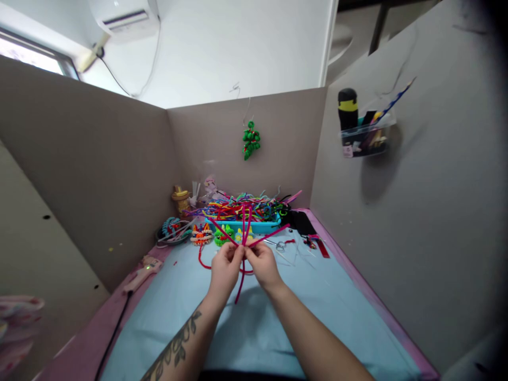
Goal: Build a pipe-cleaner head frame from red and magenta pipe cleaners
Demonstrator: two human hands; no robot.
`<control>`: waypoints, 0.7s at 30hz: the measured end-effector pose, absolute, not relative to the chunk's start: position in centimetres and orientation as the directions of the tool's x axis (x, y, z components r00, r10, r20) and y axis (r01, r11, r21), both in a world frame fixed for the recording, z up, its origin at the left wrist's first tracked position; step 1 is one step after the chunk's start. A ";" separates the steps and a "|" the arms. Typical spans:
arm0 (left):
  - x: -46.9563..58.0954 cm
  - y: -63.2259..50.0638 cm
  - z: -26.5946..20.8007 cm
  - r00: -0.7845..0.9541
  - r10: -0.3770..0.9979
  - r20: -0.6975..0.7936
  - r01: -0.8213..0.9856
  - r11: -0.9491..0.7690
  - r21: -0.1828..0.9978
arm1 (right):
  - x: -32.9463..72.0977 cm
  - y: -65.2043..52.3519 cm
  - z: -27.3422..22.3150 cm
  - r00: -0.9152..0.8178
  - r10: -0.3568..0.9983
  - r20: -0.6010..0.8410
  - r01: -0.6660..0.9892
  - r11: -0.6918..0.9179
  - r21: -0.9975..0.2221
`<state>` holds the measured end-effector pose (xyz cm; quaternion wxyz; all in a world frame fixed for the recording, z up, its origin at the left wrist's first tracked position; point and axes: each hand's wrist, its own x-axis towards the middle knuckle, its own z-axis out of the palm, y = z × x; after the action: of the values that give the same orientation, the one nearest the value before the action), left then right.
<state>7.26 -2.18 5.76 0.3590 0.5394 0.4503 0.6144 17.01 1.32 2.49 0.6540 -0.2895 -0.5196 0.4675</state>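
Several magenta pipe cleaners fan out from one point, pinched between my two hands above the table. My left hand closes thumb and fingers on the left side of that crossing. From the other side my right hand pinches it, fingertips almost touching the left ones. One magenta stem hangs down below the hands. A red pipe cleaner curves across the blue cloth behind my left hand. Beyond my hands sit an orange figure, a green figure and a partly hidden yellow-and-blue figure.
A blue tray heaped with coloured pipe cleaners stands at the back. Scissors lie to its front right. At left are a dark bowl and a pink glue gun with a black cord. Grey partitions enclose the table.
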 end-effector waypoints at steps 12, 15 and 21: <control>6.8 -1.7 6.0 -0.135 0.912 0.386 0.254 -0.345 0.904 | 17.1 0.9 3.3 0.145 0.898 0.416 -0.299 0.441 -0.846; 6.9 -2.1 6.8 -0.123 0.908 0.400 0.295 -0.352 0.888 | 17.3 0.6 3.6 0.183 0.886 0.426 -0.254 0.461 -0.850; 7.0 -2.1 7.1 -0.142 0.899 0.415 0.317 -0.356 0.879 | 17.2 0.2 3.8 0.205 0.856 0.474 -0.233 0.513 -0.826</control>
<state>6.99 -2.15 7.09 0.2586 0.6019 0.5050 0.5620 17.17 0.18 3.84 0.7112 -0.3112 -0.5006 0.3831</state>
